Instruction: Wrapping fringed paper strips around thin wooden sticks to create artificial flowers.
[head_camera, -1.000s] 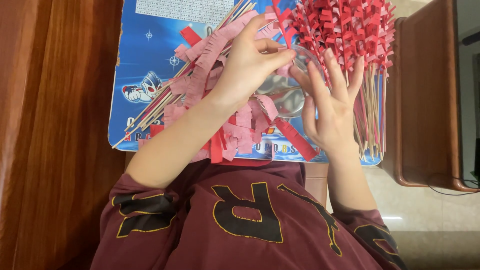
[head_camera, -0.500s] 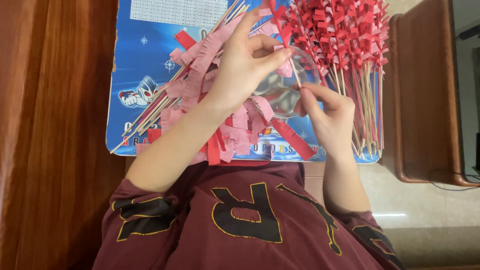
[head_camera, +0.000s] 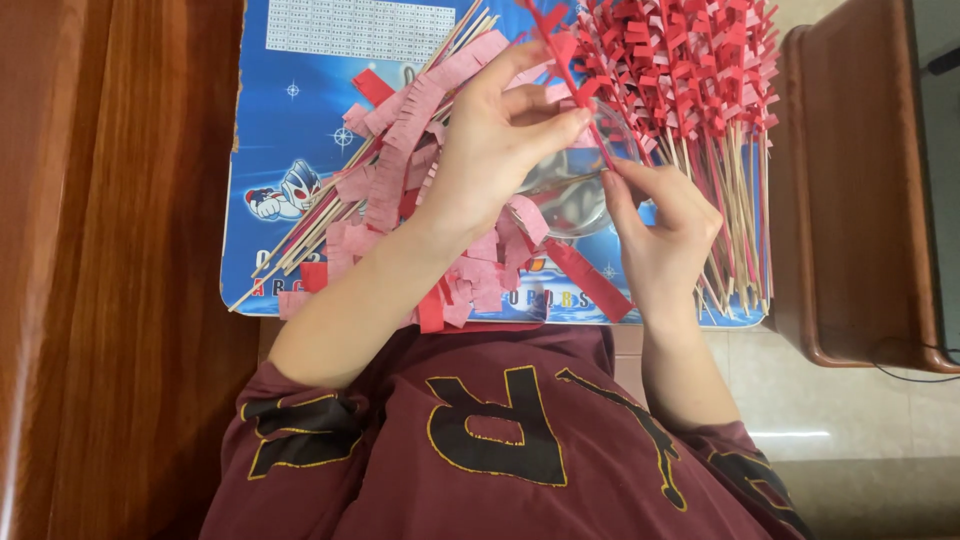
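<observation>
Over a blue printed board (head_camera: 300, 130), the left hand (head_camera: 495, 150) and right hand (head_camera: 665, 225) pinch a thin wooden stick wrapped in fringed red paper (head_camera: 575, 85), beside finished red-fringed sticks (head_camera: 700, 90) at the board's right edge.

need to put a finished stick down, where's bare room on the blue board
Free: the blue board at its left edge, beside the pink fringed strips. Crowded: the middle under left hand and right hand, and the right side under finished red sticks.
</observation>
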